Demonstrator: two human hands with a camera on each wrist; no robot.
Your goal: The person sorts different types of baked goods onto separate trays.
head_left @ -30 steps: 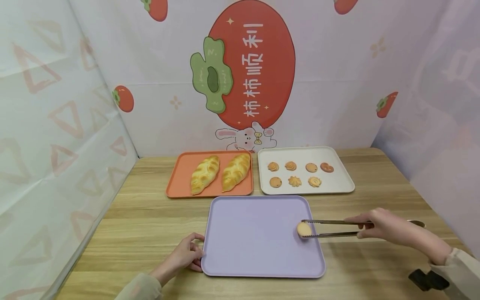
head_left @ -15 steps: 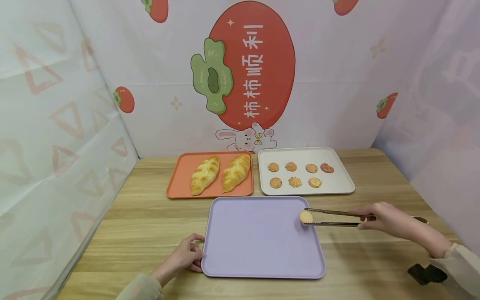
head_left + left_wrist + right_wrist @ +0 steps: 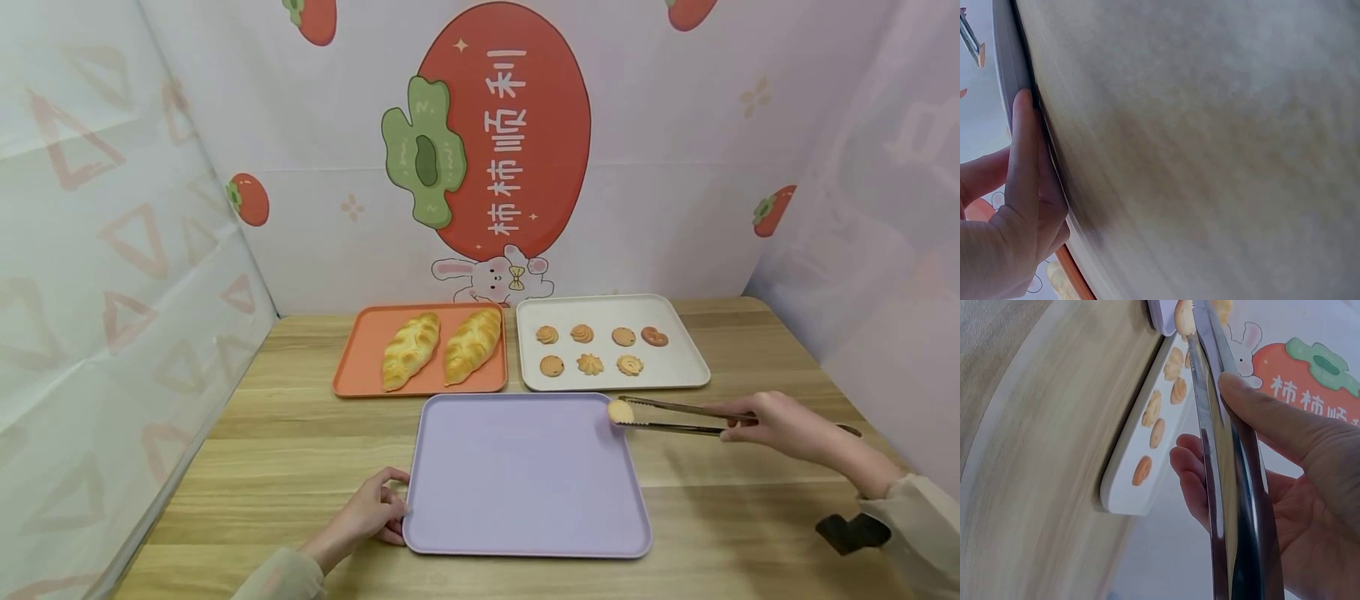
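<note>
My right hand [image 3: 780, 425] grips a pair of metal tongs [image 3: 682, 429], thumb on one arm and fingers on the other side, as the right wrist view shows. Their serrated tips pinch a small, pale-yellow round cookie [image 3: 620, 412] over the upper right corner of the lilac tray [image 3: 525, 475]. My left hand [image 3: 369, 507] rests at that tray's left side, fingertips against the outer rim; the left wrist view has one straight finger [image 3: 1024, 144] touching the rim. Behind the lilac tray, a white tray [image 3: 686, 371] bears several cookies [image 3: 589, 364], one of them a pretzel [image 3: 654, 336].
An orange tray [image 3: 360, 367] at the back left carries two long golden loaves, a left one [image 3: 411, 352] and a right one [image 3: 473, 346]. All three trays stand on a wooden table [image 3: 285, 425]. A printed curtain [image 3: 315, 100] hangs behind it and along both sides.
My right hand, with the tongs and cookie, has moved away from me and slightly right, from the lilac tray's right side to its upper right corner. My left hand has stayed put.
</note>
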